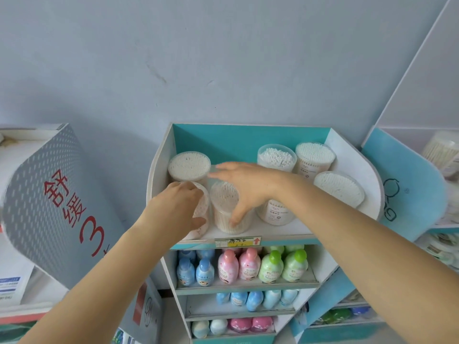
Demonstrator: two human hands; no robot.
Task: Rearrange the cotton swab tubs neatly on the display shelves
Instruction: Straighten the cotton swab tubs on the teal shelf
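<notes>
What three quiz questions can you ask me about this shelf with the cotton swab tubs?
1. True or false: the left hand holds a cotton swab tub on the top shelf.
2. On the shelf below, which colour are the middle bottles? A blue; B pink; C green.
3. Fill in: the arrow on the price tag is ____.
Key: 1 true; 2 B; 3 red.
</notes>
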